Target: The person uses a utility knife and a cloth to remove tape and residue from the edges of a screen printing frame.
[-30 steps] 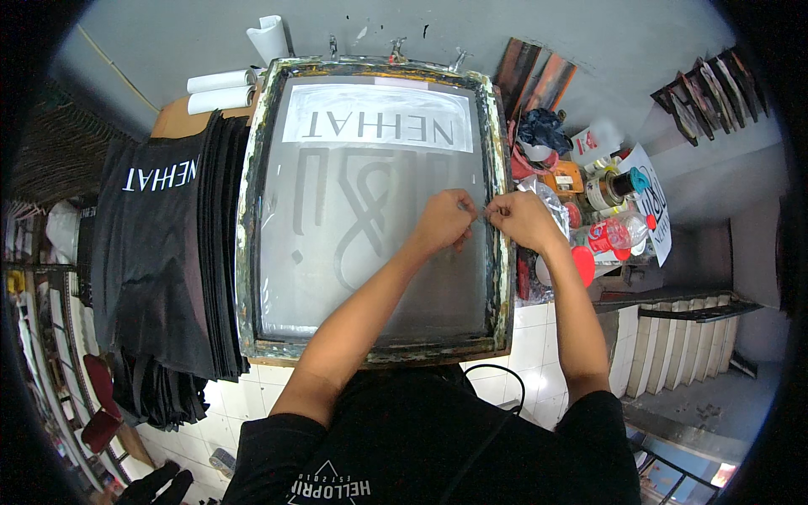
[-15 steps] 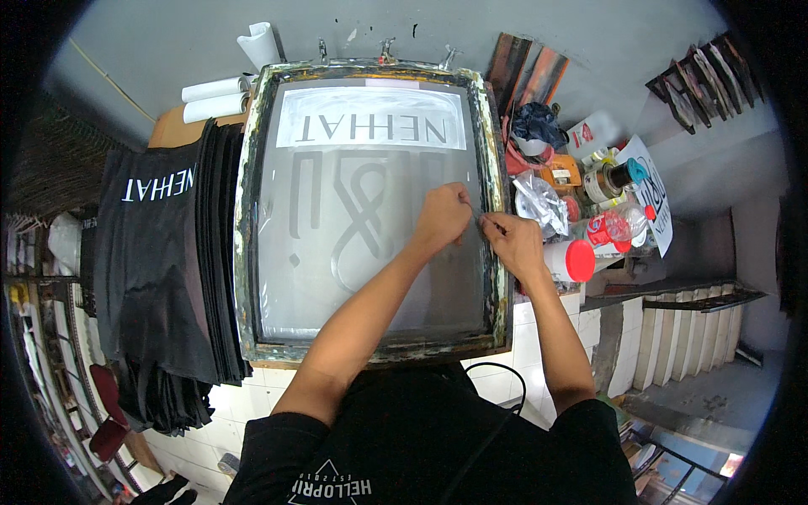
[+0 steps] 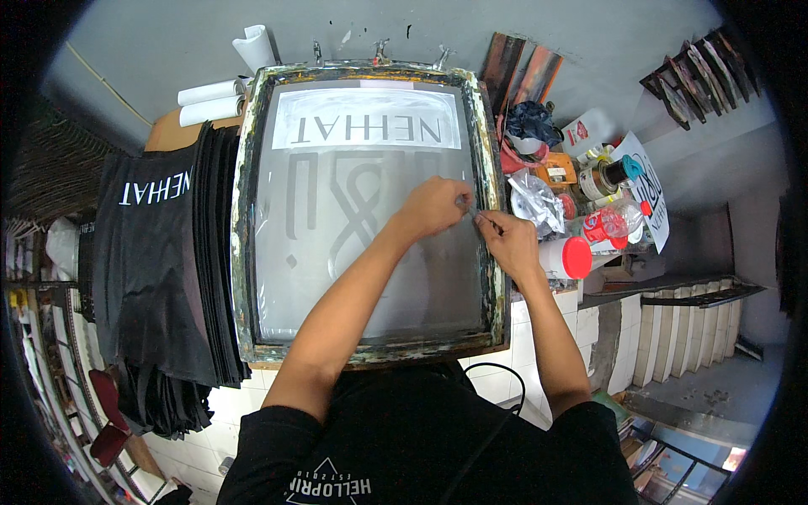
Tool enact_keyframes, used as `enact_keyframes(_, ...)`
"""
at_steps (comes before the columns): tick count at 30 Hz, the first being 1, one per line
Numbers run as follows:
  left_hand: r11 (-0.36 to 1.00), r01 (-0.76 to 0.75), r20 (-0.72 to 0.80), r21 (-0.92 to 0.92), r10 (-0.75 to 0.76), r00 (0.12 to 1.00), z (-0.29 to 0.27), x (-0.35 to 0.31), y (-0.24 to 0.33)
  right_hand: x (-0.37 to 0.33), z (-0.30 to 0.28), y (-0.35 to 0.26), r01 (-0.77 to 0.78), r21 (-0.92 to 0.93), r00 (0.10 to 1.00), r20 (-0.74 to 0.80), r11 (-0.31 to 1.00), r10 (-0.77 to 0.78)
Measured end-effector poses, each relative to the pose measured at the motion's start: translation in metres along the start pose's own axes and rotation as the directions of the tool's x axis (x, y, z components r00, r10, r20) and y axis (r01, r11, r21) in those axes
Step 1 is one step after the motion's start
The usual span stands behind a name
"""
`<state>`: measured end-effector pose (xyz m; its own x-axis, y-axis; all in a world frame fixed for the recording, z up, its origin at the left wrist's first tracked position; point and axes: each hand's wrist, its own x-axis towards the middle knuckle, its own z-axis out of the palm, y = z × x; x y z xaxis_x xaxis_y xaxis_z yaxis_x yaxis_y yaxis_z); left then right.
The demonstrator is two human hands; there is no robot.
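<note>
A screen-printing frame point(image 3: 243, 278) with a paint-stained, worn border lies before me. Its grey mesh point(image 3: 290, 290) carries faint large shapes and a whitish band of mirrored lettering point(image 3: 366, 128) at the far end. My left hand point(image 3: 431, 207) is closed above the mesh's right side, a small greyish bit showing at its fingertips. Close by on the right, my right hand point(image 3: 512, 242) pinches over the frame's right border. A thin, shiny strip seems to run between the fingertips; its kind is too small to tell.
Black printed bags point(image 3: 151, 261) hang in a thick stack left of the frame. White paper rolls point(image 3: 210, 103) lie at the back left. A red-lidded jar point(image 3: 576, 257), a plastic bottle point(image 3: 604, 225), cans and crumpled plastic point(image 3: 539, 202) crowd the right side. Stairs point(image 3: 686, 337) lie farther right.
My left hand has shifted slightly left and turned, so the greyish bit at its fingertips now shows. My right hand stays pinched close by. The whole view has shifted a little.
</note>
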<state>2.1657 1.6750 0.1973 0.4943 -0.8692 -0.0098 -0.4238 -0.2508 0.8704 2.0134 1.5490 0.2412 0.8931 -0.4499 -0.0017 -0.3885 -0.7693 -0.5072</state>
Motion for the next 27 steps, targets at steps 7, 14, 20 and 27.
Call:
enact_keyframes(7, 1.0, 0.007, 0.035, -0.009, -0.007, 0.999, -0.004, 0.002, -0.013, -0.001, 0.001, -0.002, 0.016, 0.004, 0.999, -0.034, 1.0, -0.016)
enact_keyframes(14, 0.999, -0.038, -0.164, -0.01, 0.036, 0.986, 0.007, 0.007, -0.021, 0.0, 0.004, -0.003, 0.022, -0.003, 0.999, -0.042, 1.0, -0.022)
enact_keyframes(20, 0.995, 0.089, -0.238, 0.033, -0.079, 0.968, 0.02, 0.003, -0.004, -0.008, 0.009, 0.007, 0.186, -0.049, 0.959, -0.208, 0.981, -0.192)
enact_keyframes(27, 0.978, 0.194, -0.325, 0.071, -0.162, 0.932, 0.019, -0.007, 0.006, -0.042, -0.008, 0.003, 0.015, 0.126, 0.958, -0.286, 0.992, 0.022)
